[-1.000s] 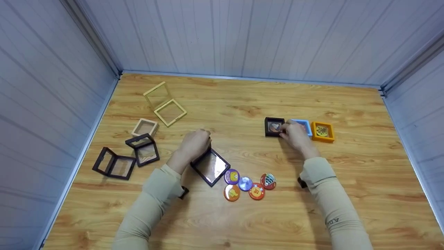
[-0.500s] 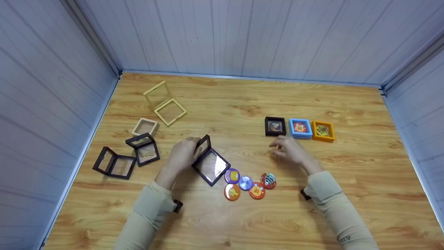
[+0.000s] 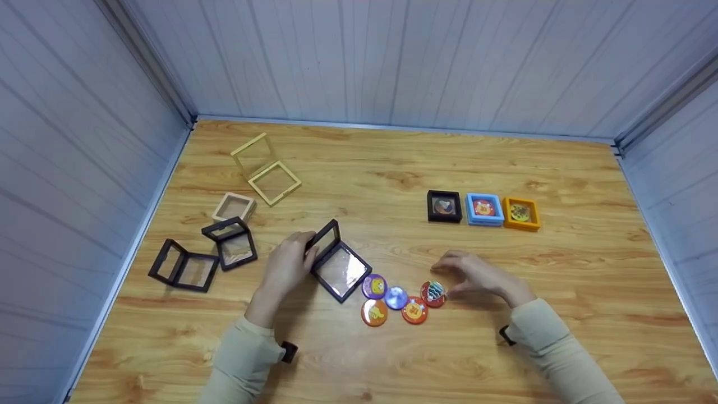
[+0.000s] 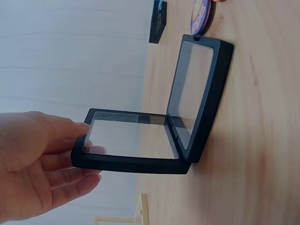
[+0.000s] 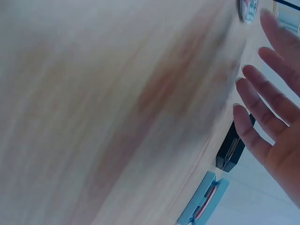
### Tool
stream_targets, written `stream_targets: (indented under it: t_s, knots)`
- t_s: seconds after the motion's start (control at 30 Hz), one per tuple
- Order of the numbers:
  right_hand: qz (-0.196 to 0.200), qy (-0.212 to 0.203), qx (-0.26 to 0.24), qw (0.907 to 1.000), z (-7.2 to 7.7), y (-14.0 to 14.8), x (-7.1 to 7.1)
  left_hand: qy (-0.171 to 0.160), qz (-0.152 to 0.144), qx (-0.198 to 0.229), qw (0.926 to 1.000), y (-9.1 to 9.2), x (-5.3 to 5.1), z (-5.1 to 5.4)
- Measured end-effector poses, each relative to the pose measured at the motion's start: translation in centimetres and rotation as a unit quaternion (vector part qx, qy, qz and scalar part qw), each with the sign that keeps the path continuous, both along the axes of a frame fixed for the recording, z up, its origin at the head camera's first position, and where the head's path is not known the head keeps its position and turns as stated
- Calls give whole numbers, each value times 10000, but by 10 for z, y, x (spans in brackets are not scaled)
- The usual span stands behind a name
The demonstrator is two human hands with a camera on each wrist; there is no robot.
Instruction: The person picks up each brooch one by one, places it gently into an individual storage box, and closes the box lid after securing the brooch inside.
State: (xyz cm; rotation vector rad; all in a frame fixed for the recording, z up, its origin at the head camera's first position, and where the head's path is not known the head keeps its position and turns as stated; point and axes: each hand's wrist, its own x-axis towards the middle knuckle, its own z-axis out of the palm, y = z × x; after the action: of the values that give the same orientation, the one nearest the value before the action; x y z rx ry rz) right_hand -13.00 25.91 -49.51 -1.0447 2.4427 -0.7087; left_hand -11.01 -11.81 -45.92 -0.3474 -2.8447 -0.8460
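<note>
My left hand pinches the raised lid of a black display frame between thumb and fingers. The frame stands unfolded like a book, its clear lower half flat on the table. My right hand hovers with spread, loosely bent fingers beside a red badge with a tree picture. Whether a fingertip touches that badge I cannot tell. Around it lie a red badge, a shiny bluish badge, an orange badge and a purple badge. The purple one sits against the frame's corner.
At the right stand a black frame, a blue frame and an orange frame, each with a round piece inside. Unfolded at the left are a yellow frame and two black frames, beside a beige frame.
My right hand has left the blue and black frames and come down toward the badges. My left hand has slid down and left along the lid, which stays raised.
</note>
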Motion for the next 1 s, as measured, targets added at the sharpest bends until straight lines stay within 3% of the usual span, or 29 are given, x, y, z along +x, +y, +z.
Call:
stream_targets:
  t_s: [0.4,0.9,1.0]
  knots:
    - [-11,-11,291,9996,-3,-11,13,250,424,527,9974,-2,10,-10]
    - [384,866,44,9955,-11,-18,19,464,759,1132,9896,-2,16,-22]
    - [368,875,19,9955,-11,-18,21,507,748,1172,9890,-2,17,-24]
